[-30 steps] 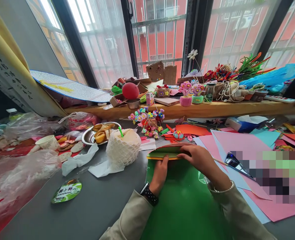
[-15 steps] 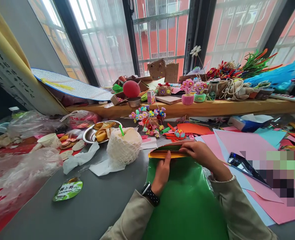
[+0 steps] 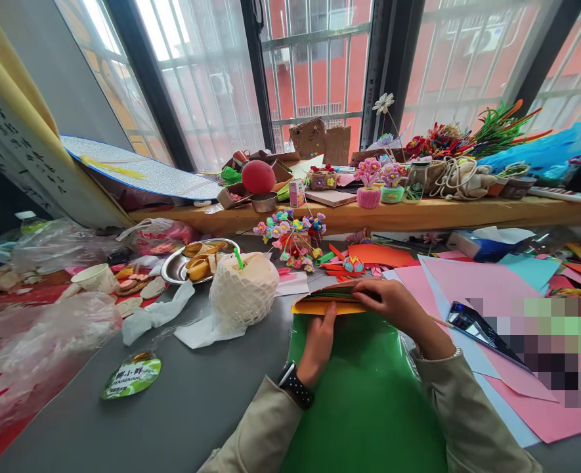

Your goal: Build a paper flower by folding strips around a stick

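A stack of coloured paper [image 3: 320,307] shows orange-yellow and green edges at the top of a green sheet pack [image 3: 369,394] in a clear plastic sleeve. My left hand [image 3: 320,341], below a dark dotted watch strap, grips the stack's near edge with the thumb on top. My right hand [image 3: 391,303] closes its fingers on the upper right edges of the same stack. The sheets bow apart slightly between the hands. Fingers under the stack are hidden.
Left of the hands sits a pale coconut [image 3: 243,289] with a green straw, near a metal bowl [image 3: 174,266]. Pink sheets [image 3: 472,282] and a phone [image 3: 487,334] lie to the right. Behind stand craft flowers [image 3: 290,233] and a cluttered wooden sill [image 3: 320,218].
The gap between the sheet edges at the top of the stack looks slightly wider. Both hands stay almost in place, and the view has shifted a little.
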`<action>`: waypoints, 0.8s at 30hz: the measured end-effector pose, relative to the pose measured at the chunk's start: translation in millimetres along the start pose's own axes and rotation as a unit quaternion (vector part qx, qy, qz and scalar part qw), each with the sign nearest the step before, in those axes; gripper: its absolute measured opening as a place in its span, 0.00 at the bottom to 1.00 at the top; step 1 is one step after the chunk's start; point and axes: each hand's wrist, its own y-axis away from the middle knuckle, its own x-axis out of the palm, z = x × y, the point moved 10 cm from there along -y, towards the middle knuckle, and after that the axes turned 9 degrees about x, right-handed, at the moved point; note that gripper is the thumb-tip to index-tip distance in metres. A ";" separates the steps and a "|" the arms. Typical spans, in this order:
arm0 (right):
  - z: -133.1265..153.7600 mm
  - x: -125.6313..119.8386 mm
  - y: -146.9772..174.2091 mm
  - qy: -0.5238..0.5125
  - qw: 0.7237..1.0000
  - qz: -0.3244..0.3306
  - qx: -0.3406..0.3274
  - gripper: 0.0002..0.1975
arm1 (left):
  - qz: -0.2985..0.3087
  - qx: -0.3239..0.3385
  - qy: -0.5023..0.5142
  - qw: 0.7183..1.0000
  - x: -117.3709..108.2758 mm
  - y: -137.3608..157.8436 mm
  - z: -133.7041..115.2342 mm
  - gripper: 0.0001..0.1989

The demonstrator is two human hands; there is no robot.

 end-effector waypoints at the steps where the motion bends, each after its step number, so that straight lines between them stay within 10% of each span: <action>1: 1.4 -0.9 0.4 -0.011 1.000 -0.009 -0.010 0.07 | -0.003 -0.003 -0.004 1.000 -0.8 -0.3 0.9 0.22; 13: 28.7 -27.5 20.1 0.071 0.971 -0.203 -0.101 0.07 | -0.012 -0.001 -0.018 1.000 -4.0 -4.0 7.7 0.19; 24: 28.4 -3.5 23.4 0.135 0.975 -0.163 -0.066 0.11 | -0.002 -0.017 0.021 1.000 2.6 -1.3 2.0 0.20</action>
